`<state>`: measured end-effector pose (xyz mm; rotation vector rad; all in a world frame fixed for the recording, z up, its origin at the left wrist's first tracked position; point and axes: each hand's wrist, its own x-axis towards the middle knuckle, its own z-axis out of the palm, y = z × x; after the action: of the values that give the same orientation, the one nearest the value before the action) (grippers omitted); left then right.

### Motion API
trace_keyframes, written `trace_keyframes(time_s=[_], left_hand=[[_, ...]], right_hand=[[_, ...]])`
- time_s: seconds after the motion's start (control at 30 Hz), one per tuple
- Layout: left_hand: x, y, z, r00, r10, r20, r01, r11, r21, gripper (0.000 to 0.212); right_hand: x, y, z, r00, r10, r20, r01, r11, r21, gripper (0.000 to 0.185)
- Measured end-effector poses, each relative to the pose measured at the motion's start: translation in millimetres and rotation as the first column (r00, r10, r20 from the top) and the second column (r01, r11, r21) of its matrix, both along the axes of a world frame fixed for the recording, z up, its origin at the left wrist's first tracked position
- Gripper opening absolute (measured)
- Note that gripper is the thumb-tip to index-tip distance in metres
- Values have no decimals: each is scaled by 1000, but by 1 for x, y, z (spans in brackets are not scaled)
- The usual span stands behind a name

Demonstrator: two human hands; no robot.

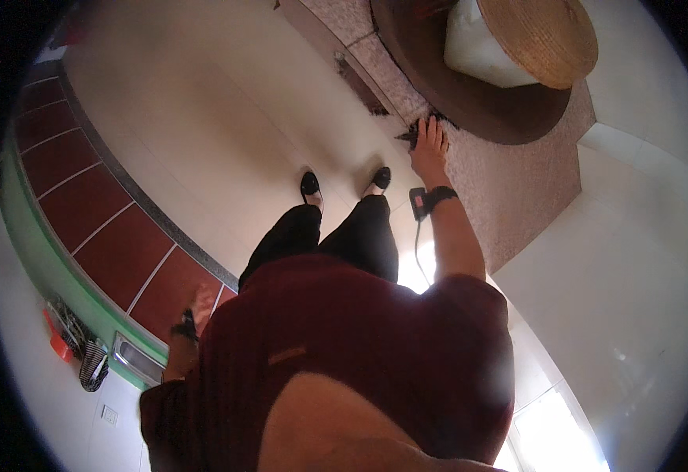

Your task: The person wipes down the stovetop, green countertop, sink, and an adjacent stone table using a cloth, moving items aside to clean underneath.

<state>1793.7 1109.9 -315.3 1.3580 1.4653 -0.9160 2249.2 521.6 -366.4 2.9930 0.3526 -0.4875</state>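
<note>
My right hand (pixel 430 148) reaches forward onto the speckled pinkish stone ledge (pixel 515 194), its fingers stretched out close together. By its thumb side and fingertips is a small dark, ragged-edged thing (pixel 410 135). I cannot tell whether the hand grips it or only presses on it. Just beyond the fingers curves the rim of a large round brown pan (pixel 515 118). Inside the pan are a white container (pixel 479 53) and a round woven straw piece (pixel 541 38). My left hand (pixel 202 304), blurred, hangs low beside my body, over or near the red-tiled surface (pixel 113 230).
A dark, rough-edged opening (pixel 361 85) shows in the front of the ledge. Pale floor tiles (pixel 202 118) lie around my shoes. At the left, a metal-framed basin (pixel 137 357), a red utensil (pixel 57 339) and a striped cloth item (pixel 93 366) sit near the wall. A cable (pixel 417 253) runs from my right wrist.
</note>
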Motion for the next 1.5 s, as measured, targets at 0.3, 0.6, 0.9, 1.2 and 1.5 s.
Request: trace_keyframes(time_s=[0.3,0.6,0.9,1.2,1.5], left_hand=[[61,-57,-26,990,78,119,-35,944,-328,56],[179,91,-5,912,-69,403,54,997,50,71],[329,177,31,990,76,115,-75,997,-16,71],[492,221,-9,945,-82,317,118,988,-95,74],[648,258,-35,932,-229,280,299,923,-241,60]], right_hand=[[18,55,33,909,-407,-84,405,913,-42,98],[89,174,31,911,-401,-97,390,914,-112,96],[191,275,26,961,-268,-70,275,954,116,87],[325,360,13,971,46,-234,4,978,210,77],[369,431,22,961,248,122,-275,892,359,61]])
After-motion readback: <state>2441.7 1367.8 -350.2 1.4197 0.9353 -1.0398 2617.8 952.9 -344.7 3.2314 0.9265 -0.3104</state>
